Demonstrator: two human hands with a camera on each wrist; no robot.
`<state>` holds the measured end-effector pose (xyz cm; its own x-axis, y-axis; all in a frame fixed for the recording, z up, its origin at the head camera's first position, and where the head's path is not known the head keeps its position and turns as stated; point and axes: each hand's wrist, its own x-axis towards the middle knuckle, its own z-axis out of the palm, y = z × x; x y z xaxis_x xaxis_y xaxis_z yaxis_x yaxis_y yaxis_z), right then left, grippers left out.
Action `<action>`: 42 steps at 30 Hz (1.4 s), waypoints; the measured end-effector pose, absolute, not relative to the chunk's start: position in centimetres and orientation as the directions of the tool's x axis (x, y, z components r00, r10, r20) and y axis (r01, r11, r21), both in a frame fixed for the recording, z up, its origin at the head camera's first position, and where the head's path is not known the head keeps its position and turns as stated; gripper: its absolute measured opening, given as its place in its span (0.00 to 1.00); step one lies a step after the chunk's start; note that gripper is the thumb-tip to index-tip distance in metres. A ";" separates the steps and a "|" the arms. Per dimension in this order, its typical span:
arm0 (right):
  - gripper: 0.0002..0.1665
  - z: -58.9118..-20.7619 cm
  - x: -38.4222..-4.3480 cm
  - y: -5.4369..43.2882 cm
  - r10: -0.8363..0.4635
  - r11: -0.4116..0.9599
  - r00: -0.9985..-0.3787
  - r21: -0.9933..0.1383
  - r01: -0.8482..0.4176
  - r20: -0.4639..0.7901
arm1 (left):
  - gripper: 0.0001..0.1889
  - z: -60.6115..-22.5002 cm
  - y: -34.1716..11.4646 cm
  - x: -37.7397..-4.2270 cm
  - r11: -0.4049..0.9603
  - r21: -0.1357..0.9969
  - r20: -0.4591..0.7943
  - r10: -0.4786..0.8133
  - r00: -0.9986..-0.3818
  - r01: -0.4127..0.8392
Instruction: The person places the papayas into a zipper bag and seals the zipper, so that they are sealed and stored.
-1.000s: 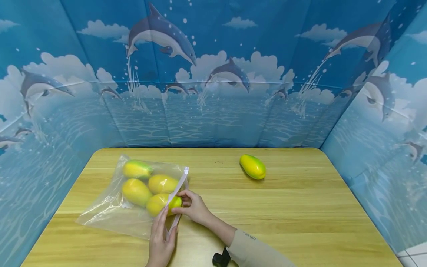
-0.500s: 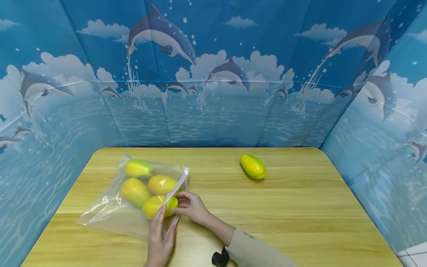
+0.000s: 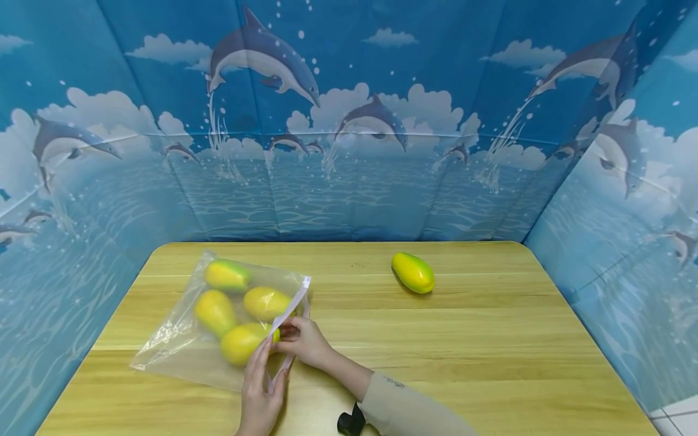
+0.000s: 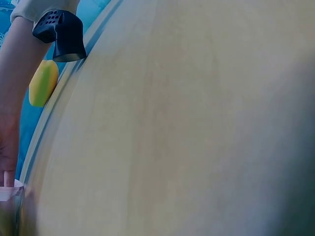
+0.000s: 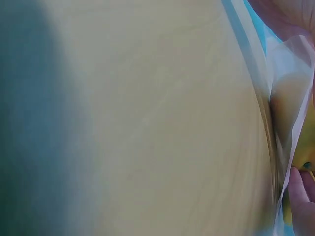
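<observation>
A clear zip bag [image 3: 180, 345] with a white zip edge lies on the left of the table, holding several yellow-green papayas [image 3: 215, 312]. My left hand [image 3: 259, 387] grips the bag's near rim between thumb and fingers, keeping the mouth spread. With its fingers inside that mouth, my right hand [image 3: 305, 342] holds the end of the nearest papaya [image 3: 240, 344]. Fingertips [image 5: 298, 189] show against a papaya's dark stem end in the right wrist view. The left wrist view catches the right forearm [image 4: 17, 83] reaching down to the bag.
One loose papaya [image 3: 413, 272] lies toward the back of the wooden table [image 3: 463, 339]. A black wrist camera [image 3: 351, 421] sits on the right wrist by the beige sleeve. A blue dolphin-print curtain [image 3: 360, 194] surrounds the table's back and sides.
The nearest papaya has slid left, deeper into the bag, and the right hand's fingers have followed it in. Another papaya shifted slightly left. The left hand stays at the rim.
</observation>
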<state>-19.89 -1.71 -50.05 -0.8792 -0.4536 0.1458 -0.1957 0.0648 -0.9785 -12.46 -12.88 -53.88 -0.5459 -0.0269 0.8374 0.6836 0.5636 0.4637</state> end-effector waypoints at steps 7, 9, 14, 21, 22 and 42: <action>0.21 -51.2 -20.2 -2.3 -0.449 0.145 -0.887 -0.971 -0.192 0.108 | 0.26 -53.9 -12.8 -12.3 0.562 0.465 0.837 -0.026 -0.547 0.684; 0.22 -51.2 -20.2 -2.3 -0.449 0.156 -0.887 -0.968 -0.194 0.106 | 0.26 -53.8 -12.8 -12.2 0.564 0.470 0.833 -0.027 -0.553 0.679; 0.22 -49.7 -19.5 -1.8 -0.463 0.156 -0.880 -0.967 -0.202 0.109 | 0.27 -54.0 -12.8 -12.2 0.570 0.466 0.833 -0.026 -0.552 0.676; 0.19 -47.1 -19.0 0.1 -0.483 0.072 -0.868 -0.983 -0.168 0.114 | 0.28 -54.2 -12.8 -12.4 0.582 0.437 0.849 -0.016 -0.528 0.685; 0.19 -46.9 -19.1 0.5 -0.480 0.067 -0.869 -0.983 -0.173 0.120 | 0.28 -54.2 -12.7 -12.4 0.584 0.435 0.850 -0.015 -0.527 0.685; 0.24 -44.2 -22.9 11.7 0.021 0.163 -0.933 -0.922 -0.351 0.359 | 0.29 -54.2 -12.6 -12.1 0.565 0.450 0.849 -0.028 -0.528 0.692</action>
<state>-22.90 11.73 -44.23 -0.9331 0.0213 0.3591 -0.3511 0.1633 -0.9220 -12.13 -12.63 -54.25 -0.5283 -0.0281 0.8486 0.6921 0.5646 0.4496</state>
